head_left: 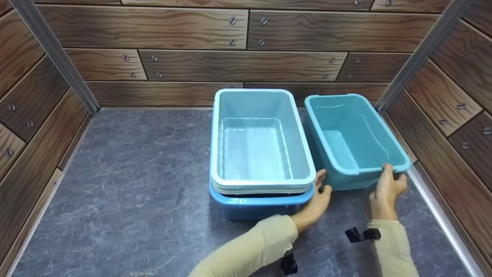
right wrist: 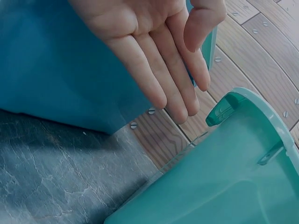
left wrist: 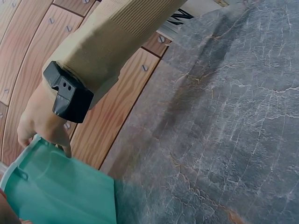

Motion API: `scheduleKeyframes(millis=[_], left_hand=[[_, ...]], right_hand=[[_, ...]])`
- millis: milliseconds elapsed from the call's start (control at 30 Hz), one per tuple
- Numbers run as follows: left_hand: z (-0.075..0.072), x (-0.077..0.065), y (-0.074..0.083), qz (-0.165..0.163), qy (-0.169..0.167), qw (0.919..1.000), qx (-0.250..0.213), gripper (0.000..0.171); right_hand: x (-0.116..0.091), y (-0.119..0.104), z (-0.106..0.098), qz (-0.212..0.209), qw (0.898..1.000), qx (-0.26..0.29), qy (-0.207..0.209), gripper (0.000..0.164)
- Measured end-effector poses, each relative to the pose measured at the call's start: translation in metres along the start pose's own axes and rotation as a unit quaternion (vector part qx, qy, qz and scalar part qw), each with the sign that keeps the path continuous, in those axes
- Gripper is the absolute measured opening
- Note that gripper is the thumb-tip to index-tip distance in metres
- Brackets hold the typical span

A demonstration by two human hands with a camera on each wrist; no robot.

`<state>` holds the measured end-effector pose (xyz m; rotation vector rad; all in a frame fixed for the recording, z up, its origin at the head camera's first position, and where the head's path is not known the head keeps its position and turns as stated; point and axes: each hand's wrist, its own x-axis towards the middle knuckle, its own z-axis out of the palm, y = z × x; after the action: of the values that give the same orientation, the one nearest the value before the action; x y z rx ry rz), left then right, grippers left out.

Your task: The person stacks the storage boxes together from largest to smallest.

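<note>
A teal plastic bin (head_left: 351, 181) stands at the right. My right hand (head_left: 385, 194) grips its near right corner, with a digit over the rim; the left wrist view also shows this hand (left wrist: 44, 116) at the rim. To the left, pale translucent bins (head_left: 265, 182) are nested inside a blue bin (head_left: 257, 211). My left hand (head_left: 316, 202) is beside the stack's near right corner, between it and the teal bin. In the right wrist view the left hand's fingers (right wrist: 161, 81) are extended alongside the blue bin's wall, palm turned to the camera.
Wood-plank panels (head_left: 192, 65) wall in the back and both sides, with metal posts (head_left: 57, 57) in the back corners. Grey marbled tabletop (head_left: 134, 173) stretches left of the stack. The teal bin is close to the right wall. Black devices (head_left: 363, 234) are strapped at both wrists.
</note>
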<state>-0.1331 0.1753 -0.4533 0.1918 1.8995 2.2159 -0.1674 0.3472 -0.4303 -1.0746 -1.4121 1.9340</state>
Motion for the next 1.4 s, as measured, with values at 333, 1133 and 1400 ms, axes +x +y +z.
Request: scheduleKeyframes(millis=[333, 1133, 1400], left_hand=[[0.000, 0.000, 0.001, -0.025, 0.001, 0.9997, -0.008, 0.048], [0.002, 0.000, -0.002, -0.012, 0.011, 0.9998, -0.008, 0.049], [0.002, 0.000, -0.002, -0.005, 0.010, 0.9999, -0.002, 0.050]], right_hand=[[0.004, -0.003, -0.003, 0.031, 0.999, 0.021, 0.000, 0.054], [0.013, 0.006, -0.004, -0.022, 0.993, 0.100, 0.054, 0.026], [0.010, 0.008, -0.003, -0.027, 0.993, 0.096, 0.055, 0.034]])
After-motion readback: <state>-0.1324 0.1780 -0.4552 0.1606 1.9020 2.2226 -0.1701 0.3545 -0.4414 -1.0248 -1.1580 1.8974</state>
